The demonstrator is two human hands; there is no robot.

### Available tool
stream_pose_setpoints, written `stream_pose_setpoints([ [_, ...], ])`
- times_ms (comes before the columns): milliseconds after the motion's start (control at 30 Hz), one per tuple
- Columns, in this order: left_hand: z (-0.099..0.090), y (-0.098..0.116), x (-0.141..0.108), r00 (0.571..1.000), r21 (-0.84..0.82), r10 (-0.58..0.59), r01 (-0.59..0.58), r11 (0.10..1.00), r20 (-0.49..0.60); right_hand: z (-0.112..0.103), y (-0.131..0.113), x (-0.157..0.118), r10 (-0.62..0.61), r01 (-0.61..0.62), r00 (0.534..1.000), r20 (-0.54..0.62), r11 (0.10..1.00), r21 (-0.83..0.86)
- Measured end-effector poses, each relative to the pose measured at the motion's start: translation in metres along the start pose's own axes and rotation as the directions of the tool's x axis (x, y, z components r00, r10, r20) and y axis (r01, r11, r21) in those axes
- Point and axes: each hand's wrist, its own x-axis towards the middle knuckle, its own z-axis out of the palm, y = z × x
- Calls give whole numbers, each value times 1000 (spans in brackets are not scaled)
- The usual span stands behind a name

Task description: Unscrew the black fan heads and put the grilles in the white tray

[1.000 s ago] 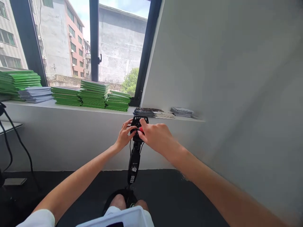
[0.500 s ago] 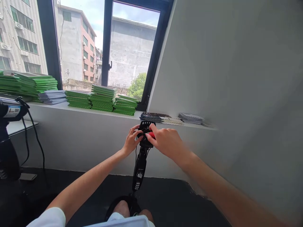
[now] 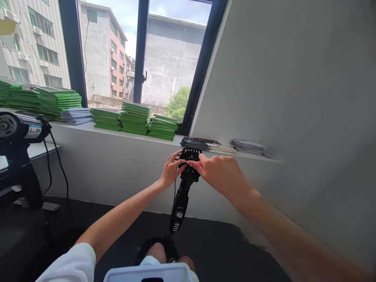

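Note:
A black stand fan (image 3: 182, 201) stands before me, a knob and buttons on its post. Its head (image 3: 191, 177) has no grille or blades, so the round inner part shows. My left hand (image 3: 170, 169) grips the head's left side, some fingers behind the housing, thumb and forefinger at its front. From the right, my right hand (image 3: 219, 172) is closed around a red-handled tool (image 3: 200, 163), its thumb near the middle of the head. The tool's tip is hidden, so its kind cannot be told. A white plastic box or tray (image 3: 117, 275) lies at my lap.
Stacks of green-edged boards (image 3: 135, 119) line the windowsill (image 3: 111, 134). Dark and pale flat pieces (image 3: 202, 144) and a grey stack (image 3: 248, 146) lie farther right. At left stands another black fan motor (image 3: 23, 129) with hanging cables (image 3: 60, 164). The wall (image 3: 279, 86) rises on the right.
The view has shifted left and slightly down, so everything appears farther right and more of the white box shows. Both hands stay at the fan head; less of the red handle shows.

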Motion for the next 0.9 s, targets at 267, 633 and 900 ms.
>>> stream_pose_setpoints([
  [267,-1,-10,9,1000,-12,30,-30,999,4,2,2,5,37,-38,999,-25,998,-46],
  [633,-4,-17,5,988,-14,106,-105,994,109,-11,-2,9,4,-5,998,56,1000,27],
  [900,-4,-8,1,994,-14,70,-70,997,78,-13,1,12,23,-28,992,122,999,40],
])
